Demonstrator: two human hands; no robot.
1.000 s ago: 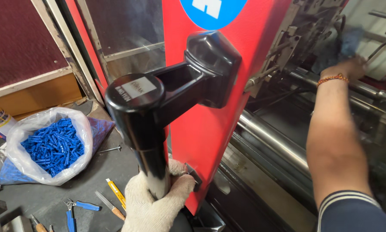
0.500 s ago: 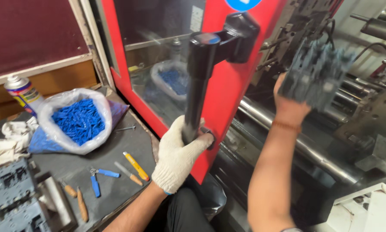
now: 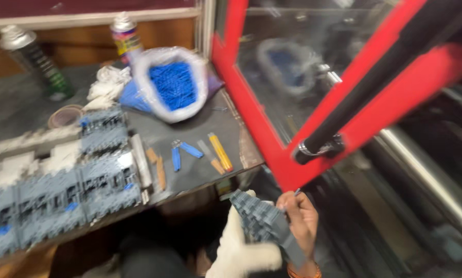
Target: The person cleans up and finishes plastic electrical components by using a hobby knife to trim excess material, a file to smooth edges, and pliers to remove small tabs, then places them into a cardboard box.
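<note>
Both hands grip a grey moulded plastic part (image 3: pixel 264 224) low in view, below the red door (image 3: pixel 272 139); gloved left hand (image 3: pixel 238 252) cups its underside; bare right hand (image 3: pixel 303 221) clasps its edge. It looks ribbed, perhaps grid-like, though blurred.

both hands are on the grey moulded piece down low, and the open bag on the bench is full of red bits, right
Not quite. The head view shows the bag on the bench full of blue bits, not red. The rest stands: the gloved left hand and bare right hand both hold the grey moulded piece down low.
</note>
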